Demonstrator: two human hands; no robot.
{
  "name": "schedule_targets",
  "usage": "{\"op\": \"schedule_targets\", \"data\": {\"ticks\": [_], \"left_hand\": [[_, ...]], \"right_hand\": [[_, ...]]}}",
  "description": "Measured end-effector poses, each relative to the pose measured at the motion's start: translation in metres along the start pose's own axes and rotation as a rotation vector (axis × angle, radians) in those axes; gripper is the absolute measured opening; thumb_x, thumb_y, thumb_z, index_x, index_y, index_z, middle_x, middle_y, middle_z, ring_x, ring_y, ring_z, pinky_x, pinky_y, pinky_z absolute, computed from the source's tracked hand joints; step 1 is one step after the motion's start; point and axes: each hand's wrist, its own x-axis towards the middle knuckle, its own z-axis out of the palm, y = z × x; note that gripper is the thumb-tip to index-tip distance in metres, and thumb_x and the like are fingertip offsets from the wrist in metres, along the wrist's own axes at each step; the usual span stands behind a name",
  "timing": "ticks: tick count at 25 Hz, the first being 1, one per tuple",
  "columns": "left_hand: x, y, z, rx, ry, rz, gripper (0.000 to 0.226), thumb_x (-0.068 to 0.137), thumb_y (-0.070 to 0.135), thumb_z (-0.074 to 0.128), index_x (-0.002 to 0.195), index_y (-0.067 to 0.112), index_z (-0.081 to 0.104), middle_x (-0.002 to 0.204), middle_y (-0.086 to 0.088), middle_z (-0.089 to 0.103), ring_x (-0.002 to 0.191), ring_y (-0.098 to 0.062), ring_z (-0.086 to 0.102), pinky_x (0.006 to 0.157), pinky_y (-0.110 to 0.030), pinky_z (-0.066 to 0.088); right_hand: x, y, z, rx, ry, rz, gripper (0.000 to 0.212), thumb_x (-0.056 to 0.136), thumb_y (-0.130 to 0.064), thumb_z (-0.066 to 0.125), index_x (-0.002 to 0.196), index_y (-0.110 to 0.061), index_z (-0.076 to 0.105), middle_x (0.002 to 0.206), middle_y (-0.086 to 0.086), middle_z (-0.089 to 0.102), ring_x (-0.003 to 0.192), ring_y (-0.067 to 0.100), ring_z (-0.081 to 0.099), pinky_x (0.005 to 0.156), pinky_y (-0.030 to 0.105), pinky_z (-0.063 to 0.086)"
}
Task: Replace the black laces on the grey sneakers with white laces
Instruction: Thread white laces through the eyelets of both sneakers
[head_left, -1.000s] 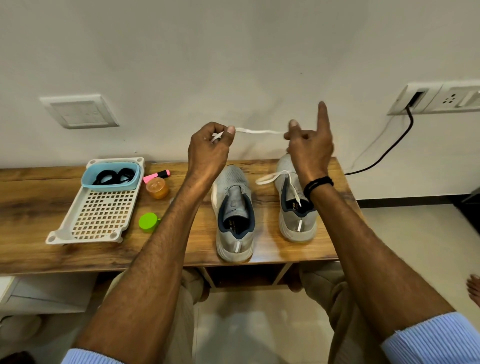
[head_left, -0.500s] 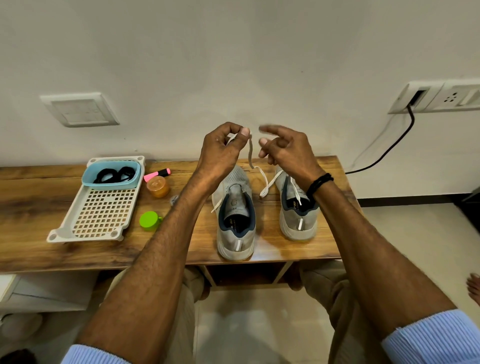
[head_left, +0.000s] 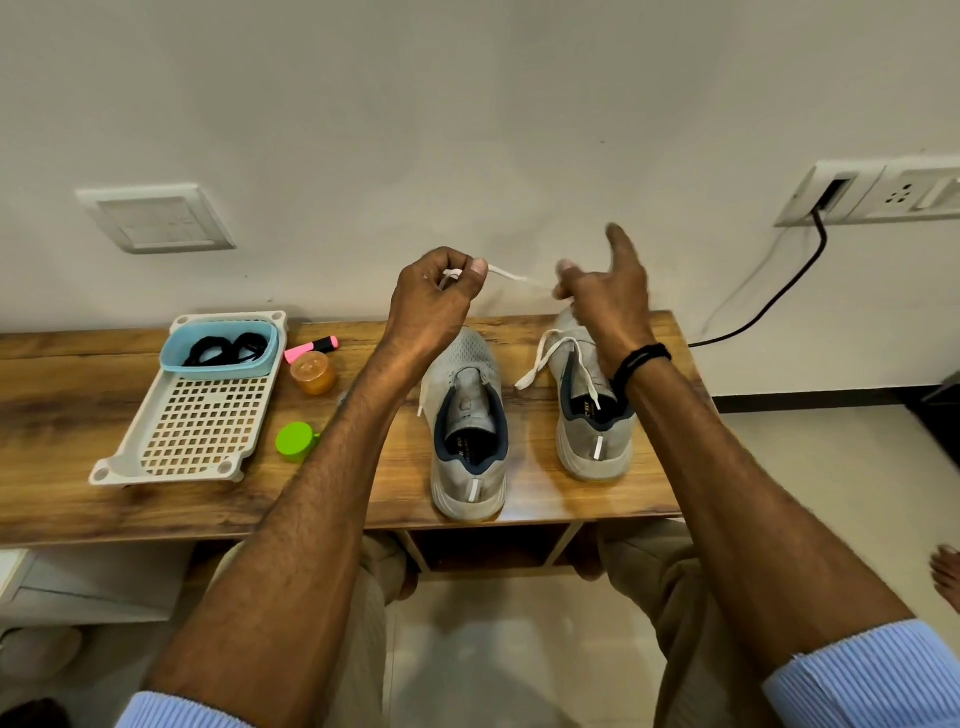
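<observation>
left hand, right hand pinch white lace; insole print unreadable

Lace between left hand, right hand

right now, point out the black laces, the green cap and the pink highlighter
black laces (head_left: 227, 347), head view, where the two coils meet
green cap (head_left: 294, 440), head view, middle of its top
pink highlighter (head_left: 301, 352), head view, on its pink end

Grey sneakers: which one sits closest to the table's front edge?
The left grey sneaker: its heel nearly reaches the wooden table's front edge, while the right grey sneaker stands farther back.
</observation>
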Motion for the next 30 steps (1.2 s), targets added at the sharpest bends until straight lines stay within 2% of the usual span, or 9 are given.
{"op": "schedule_targets", "data": {"ticks": [2, 4, 7, 11, 14, 17, 23, 26, 30], "left_hand": [[-0.003, 0.001, 0.003, -0.010, -0.048, 0.025, 0.019, 0.096, 0.031, 0.065, 0.100, 0.014, 0.071, 0.093, 0.011, 0.069, 0.080, 0.002, 0.059, 0.075, -0.016, 0.046], [-0.004, 0.001, 0.006, -0.018, -0.084, 0.060, 0.016, 0.096, 0.030, 0.065, 0.099, 0.016, 0.072, 0.094, 0.012, 0.071, 0.089, -0.001, 0.063, 0.080, -0.019, 0.049], [-0.003, -0.001, 0.004, 0.006, -0.033, 0.039, 0.016, 0.094, 0.034, 0.067, 0.100, 0.021, 0.073, 0.087, 0.013, 0.068, 0.082, -0.006, 0.061, 0.077, -0.024, 0.049], [0.000, -0.003, 0.004, 0.030, -0.033, 0.027, 0.012, 0.095, 0.031, 0.066, 0.093, 0.022, 0.074, 0.087, 0.006, 0.070, 0.080, -0.003, 0.060, 0.078, -0.027, 0.049], [-0.002, 0.000, 0.005, 0.038, -0.049, 0.037, 0.014, 0.096, 0.030, 0.065, 0.089, 0.022, 0.073, 0.083, 0.012, 0.068, 0.079, -0.002, 0.060, 0.077, -0.025, 0.048], [0.000, -0.002, 0.002, 0.048, -0.045, 0.049, 0.018, 0.096, 0.032, 0.064, 0.092, 0.018, 0.075, 0.088, 0.011, 0.071, 0.088, -0.004, 0.063, 0.082, -0.026, 0.049], [0.005, -0.009, -0.006, 0.106, 0.033, 0.001, 0.020, 0.096, 0.034, 0.062, 0.092, 0.020, 0.077, 0.094, 0.007, 0.071, 0.103, -0.013, 0.062, 0.088, -0.028, 0.044], [0.004, -0.007, -0.004, 0.138, -0.033, -0.018, 0.020, 0.099, 0.032, 0.059, 0.092, 0.022, 0.075, 0.096, 0.009, 0.069, 0.106, -0.013, 0.059, 0.088, -0.030, 0.043], [0.002, -0.007, -0.001, 0.125, -0.080, -0.011, 0.020, 0.098, 0.032, 0.060, 0.096, 0.019, 0.076, 0.095, 0.012, 0.069, 0.095, -0.008, 0.062, 0.088, -0.033, 0.049]], "right_hand": [[-0.012, -0.005, -0.001, 0.052, -0.358, -0.038, 0.072, 0.093, -0.021, 0.066, 0.154, -0.024, 0.026, 0.073, 0.001, 0.067, 0.067, 0.013, 0.060, 0.064, 0.027, 0.051], [-0.019, -0.009, 0.004, 0.025, -0.525, -0.110, 0.044, 0.094, -0.022, 0.066, 0.136, -0.019, 0.054, 0.069, 0.001, 0.065, 0.061, 0.010, 0.056, 0.057, 0.026, 0.048], [-0.011, -0.004, 0.010, -0.149, -0.252, -0.166, 0.016, 0.096, -0.025, 0.063, 0.096, -0.015, 0.075, 0.070, -0.003, 0.066, 0.063, 0.007, 0.061, 0.063, 0.029, 0.052], [-0.012, -0.006, 0.011, -0.127, 0.235, -0.196, 0.028, 0.096, -0.028, 0.058, 0.122, -0.019, 0.062, 0.075, -0.006, 0.066, 0.075, 0.015, 0.067, 0.077, 0.032, 0.054], [-0.019, -0.008, 0.014, -0.068, -0.116, -0.210, 0.067, 0.094, -0.029, 0.063, 0.151, -0.020, 0.030, 0.079, -0.012, 0.057, 0.060, 0.003, 0.060, 0.065, 0.023, 0.051], [-0.018, -0.003, 0.017, -0.187, -0.418, -0.216, 0.026, 0.094, -0.033, 0.065, 0.109, -0.015, 0.074, 0.067, -0.016, 0.062, 0.053, -0.001, 0.054, 0.058, 0.029, 0.047], [-0.007, 0.000, 0.006, -0.343, 0.193, -0.137, 0.025, 0.097, -0.033, 0.057, 0.101, -0.017, 0.075, 0.087, -0.003, 0.072, 0.085, 0.015, 0.066, 0.070, 0.022, 0.039], [-0.011, 0.002, 0.009, -0.341, -0.080, -0.176, 0.045, 0.091, -0.032, 0.065, 0.135, -0.023, 0.056, 0.118, -0.002, 0.062, 0.097, 0.011, 0.061, 0.081, 0.022, 0.046], [-0.015, 0.003, 0.018, -0.133, -0.433, -0.112, 0.017, 0.090, -0.022, 0.071, 0.104, -0.012, 0.073, 0.100, 0.003, 0.074, 0.090, 0.014, 0.071, 0.088, 0.036, 0.057]]}}
